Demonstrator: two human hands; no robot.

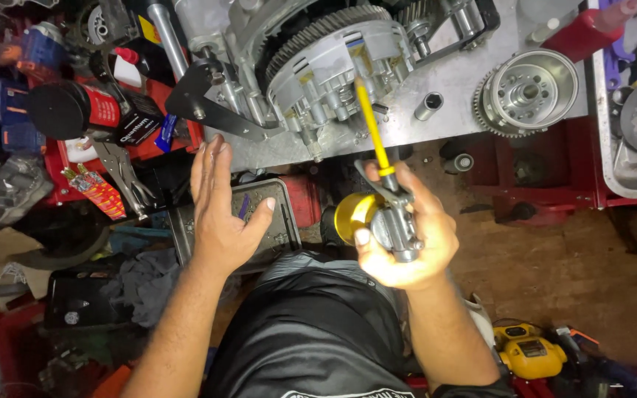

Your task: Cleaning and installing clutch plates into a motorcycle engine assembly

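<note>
I count two hands, left hand (219, 214) and right hand (407, 239), one yellow-shafted tool (371, 125), two toothed clutch parts (528, 92), one loose socket (428, 105) beside them, and one yellow drill (528, 352).

A metal oil can (392, 225) with a yellow spout, tilted up toward the clutch basket (333, 63).
</note>
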